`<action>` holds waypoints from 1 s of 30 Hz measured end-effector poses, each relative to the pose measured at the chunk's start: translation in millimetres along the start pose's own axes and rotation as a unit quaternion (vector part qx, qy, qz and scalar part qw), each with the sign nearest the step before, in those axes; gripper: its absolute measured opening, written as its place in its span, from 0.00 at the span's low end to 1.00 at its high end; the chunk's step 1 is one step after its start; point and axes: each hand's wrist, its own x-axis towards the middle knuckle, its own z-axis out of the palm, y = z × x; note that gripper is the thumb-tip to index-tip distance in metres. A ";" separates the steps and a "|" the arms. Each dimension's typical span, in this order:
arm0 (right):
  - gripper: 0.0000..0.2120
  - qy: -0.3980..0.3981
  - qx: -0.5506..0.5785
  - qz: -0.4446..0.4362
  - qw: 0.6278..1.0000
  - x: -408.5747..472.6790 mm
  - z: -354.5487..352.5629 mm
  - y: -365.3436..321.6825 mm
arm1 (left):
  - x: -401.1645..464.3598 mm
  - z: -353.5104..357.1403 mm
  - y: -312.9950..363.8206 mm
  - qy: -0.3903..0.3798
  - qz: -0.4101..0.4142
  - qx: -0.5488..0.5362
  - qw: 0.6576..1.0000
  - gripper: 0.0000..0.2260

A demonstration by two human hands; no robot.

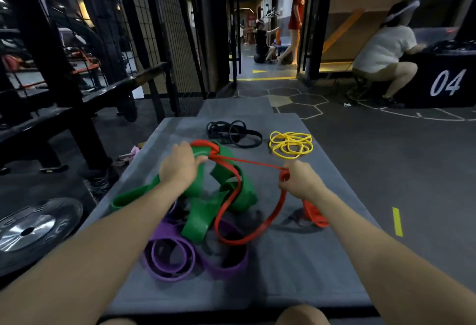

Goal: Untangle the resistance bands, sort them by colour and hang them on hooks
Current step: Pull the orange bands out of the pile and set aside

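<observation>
Untangling step: left hand (177, 167) fingers grip green band (206, 211); right hand (298, 183) fingers pinch red band (247, 224). Next: work knot loose.

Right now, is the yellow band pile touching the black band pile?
Apart. The head view shows bare grey mat between the yellow bands and the black bands.

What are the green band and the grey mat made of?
Green band: probably rubber or latex; it is smooth, slightly shiny, and bends in floppy loops. Grey mat: seemingly foam or soft padding with a dull, matte skin; no shine.
</observation>
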 end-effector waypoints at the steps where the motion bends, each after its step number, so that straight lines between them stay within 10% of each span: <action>1: 0.05 0.013 -0.002 0.007 1.000 -0.8 -1.2 -2.1 | 4.6 -8.4 -0.9 0.022 -0.016 -0.024 0.999 0.23; 16: 0.11 0.190 0.147 0.097 0.966 -3.6 -46.2 -7.6 | 13.3 -56.6 -17.2 0.105 -0.108 -0.206 0.967 0.21; 23: 0.23 -0.035 0.010 0.078 0.996 -8.8 -19.6 -3.3 | -5.1 -29.1 -23.5 0.030 -0.061 -0.304 0.950 0.25; 30: 0.20 -0.012 0.053 -0.094 0.994 -4.3 3.8 -79.2 | -7.8 -35.8 -19.6 0.022 -0.013 -0.353 0.935 0.25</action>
